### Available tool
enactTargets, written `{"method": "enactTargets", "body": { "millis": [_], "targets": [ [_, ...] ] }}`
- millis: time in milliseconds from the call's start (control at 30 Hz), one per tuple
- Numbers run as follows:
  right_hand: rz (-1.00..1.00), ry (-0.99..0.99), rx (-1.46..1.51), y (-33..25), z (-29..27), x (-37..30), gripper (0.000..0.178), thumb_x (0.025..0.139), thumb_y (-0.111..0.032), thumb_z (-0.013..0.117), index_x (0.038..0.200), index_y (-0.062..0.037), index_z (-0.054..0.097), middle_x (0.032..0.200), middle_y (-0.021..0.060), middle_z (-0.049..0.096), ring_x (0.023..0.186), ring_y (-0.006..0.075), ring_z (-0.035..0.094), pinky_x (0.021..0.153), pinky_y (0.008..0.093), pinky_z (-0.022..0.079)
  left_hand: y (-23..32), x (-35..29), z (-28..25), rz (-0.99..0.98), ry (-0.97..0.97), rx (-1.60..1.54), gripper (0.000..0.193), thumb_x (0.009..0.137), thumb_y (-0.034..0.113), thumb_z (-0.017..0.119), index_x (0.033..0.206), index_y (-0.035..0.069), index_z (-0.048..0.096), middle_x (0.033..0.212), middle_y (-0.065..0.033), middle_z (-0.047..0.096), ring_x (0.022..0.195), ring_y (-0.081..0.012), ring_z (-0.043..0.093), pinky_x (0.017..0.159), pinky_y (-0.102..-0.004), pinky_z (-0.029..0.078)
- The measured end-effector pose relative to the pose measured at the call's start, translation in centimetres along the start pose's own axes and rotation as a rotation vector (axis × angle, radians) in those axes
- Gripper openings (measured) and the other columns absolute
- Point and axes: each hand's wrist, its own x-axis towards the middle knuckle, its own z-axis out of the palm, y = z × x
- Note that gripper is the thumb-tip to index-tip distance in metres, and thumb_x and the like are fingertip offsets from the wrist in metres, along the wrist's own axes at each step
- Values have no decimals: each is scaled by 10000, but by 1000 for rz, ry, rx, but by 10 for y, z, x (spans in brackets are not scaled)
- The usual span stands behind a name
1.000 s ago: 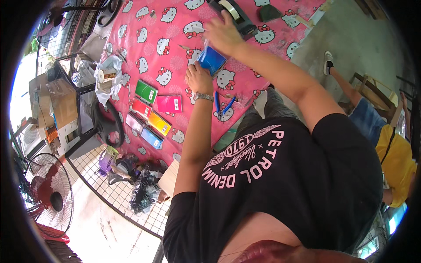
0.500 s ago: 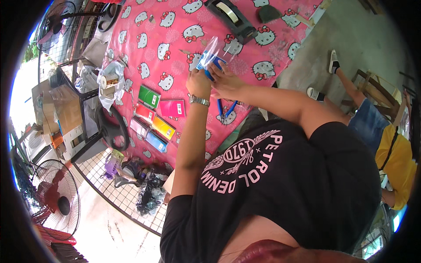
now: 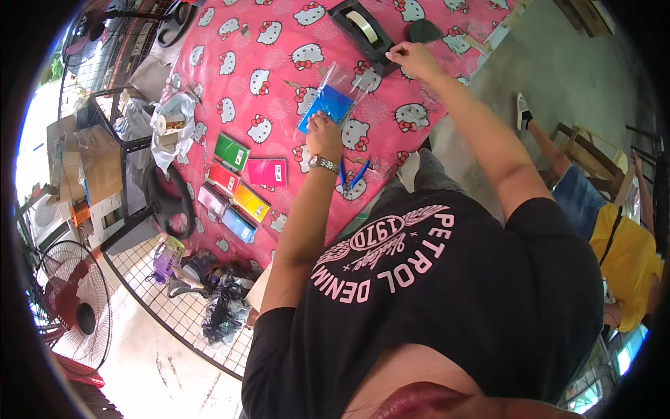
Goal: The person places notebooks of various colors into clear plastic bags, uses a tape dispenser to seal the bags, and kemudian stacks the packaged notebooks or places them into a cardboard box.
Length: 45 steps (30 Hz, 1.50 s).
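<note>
A blue spiral notebook (image 3: pixel 331 105) lies on the table inside a clear plastic sleeve (image 3: pixel 339 78) that reaches past its far end. My left hand (image 3: pixel 324 136) has its fingers curled on the notebook's near edge, holding it. At the front end of a black tape dispenser (image 3: pixel 363 33), my right hand (image 3: pixel 413 61) is closed in a pinch on the tape; the thin strip itself is hard to see. Blue-handled pliers (image 3: pixel 352 176) rest just right of my left wrist.
Several small notebooks lie at the left: green (image 3: pixel 232 151), pink (image 3: pixel 267 172), red (image 3: pixel 224 177), yellow (image 3: pixel 251 202) and light blue (image 3: pixel 239 226) among them. A dark lump (image 3: pixel 423 31) sits beside the dispenser. A person in yellow (image 3: pixel 623 262) is at the right.
My right hand has left the blue notebook and reached up and right to the tape dispenser. The notebook now lies flatter and more exposed, with my left hand still on it.
</note>
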Motion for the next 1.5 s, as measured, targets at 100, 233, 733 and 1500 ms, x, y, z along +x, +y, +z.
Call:
{"method": "enactTargets", "body": {
  "millis": [100,233,733,1500],
  "targets": [
    [332,-242,588,-1,-6,10,150,851,-171,630,855,-21,622,738,9,569,644,115,520,629,277,463,0,-2,-1,-11,-44,-51,502,873,185,474,1249,-142,415,1238,-291,488,1182,-384,480,959,-409,444],
    [85,-78,741,5,9,-21,131,887,-144,575,832,-26,588,717,2,539,647,89,509,589,225,435,8,-7,-13,-55,-118,-187,582,872,229,480,1301,-144,349,1327,-320,396,1261,-407,389,1054,-420,344],
    [-327,-1057,29,-97,97,-3,240,764,-247,709,753,-34,599,664,39,585,543,160,535,491,303,417,4,-19,15,-53,77,-260,516,850,239,568,1257,-63,466,1330,-264,434,1257,-385,401,1052,-410,338],
    [588,-749,660,-57,134,-126,447,890,-445,562,936,-4,613,787,93,616,770,176,600,743,328,490,-103,15,-16,-306,-370,-699,606,909,540,404,981,-16,633,903,-240,645,891,-322,642,766,-396,482]
  ]
}}
